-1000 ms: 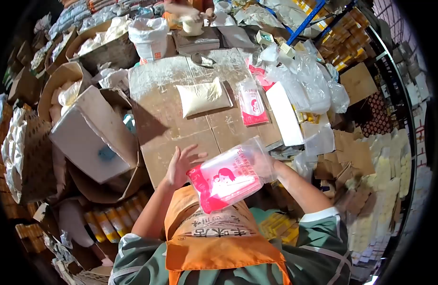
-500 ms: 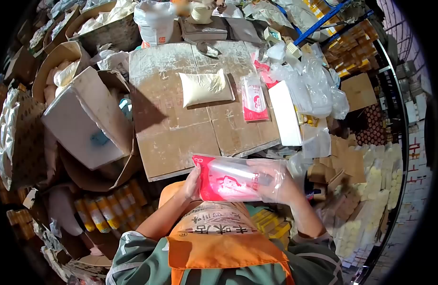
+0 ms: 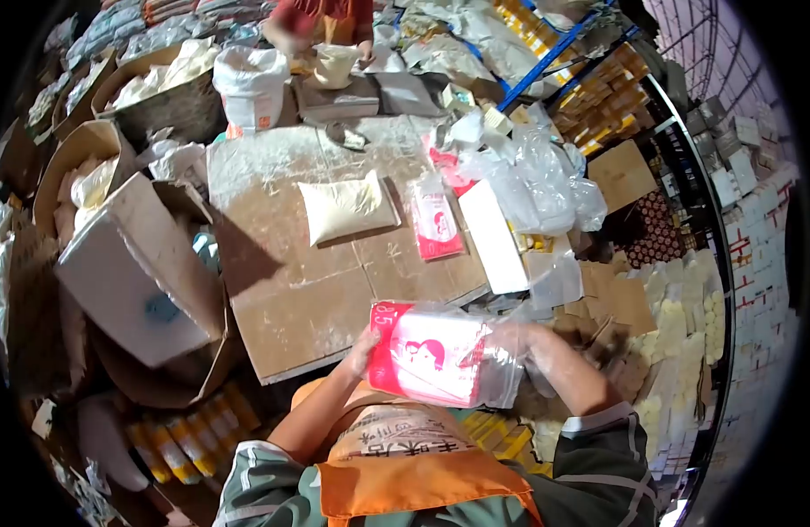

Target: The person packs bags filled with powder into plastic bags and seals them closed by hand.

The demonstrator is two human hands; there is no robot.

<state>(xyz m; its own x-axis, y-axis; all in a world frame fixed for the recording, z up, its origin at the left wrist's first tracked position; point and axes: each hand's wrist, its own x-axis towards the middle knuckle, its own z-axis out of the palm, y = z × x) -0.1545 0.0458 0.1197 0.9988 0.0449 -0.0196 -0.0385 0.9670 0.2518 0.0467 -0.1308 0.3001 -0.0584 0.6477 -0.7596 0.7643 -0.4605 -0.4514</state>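
Note:
A red-and-white printed plastic bag [image 3: 427, 353] with a clear right end is held level in front of my apron. My left hand [image 3: 361, 353] is closed on its left edge, thumb at the front. My right hand [image 3: 513, 341] is at the clear end, partly behind or inside the plastic, so its fingers are blurred and hidden. Beyond the bag, a filled pale-yellow pouch [image 3: 349, 209] lies on the cardboard-covered table [image 3: 291, 325]. To its right lies a flat red-and-white packet [image 3: 436, 220], next to a white foam block [image 3: 493, 237].
Clear plastic bags [image 3: 546, 180] are heaped at the table's right side. A large open carton [image 3: 141, 272] stands at the left. Across the table, a person [image 3: 339, 26] is near a pale bowl [image 3: 335, 66] and a white sack [image 3: 256, 88]. Yellow-wrapped packs [image 3: 181, 439] sit low at left.
My right hand has drawn right, from deep in the bag to its clear end. The printed bag now faces up more fully. My view has tilted up, showing more of the person opposite.

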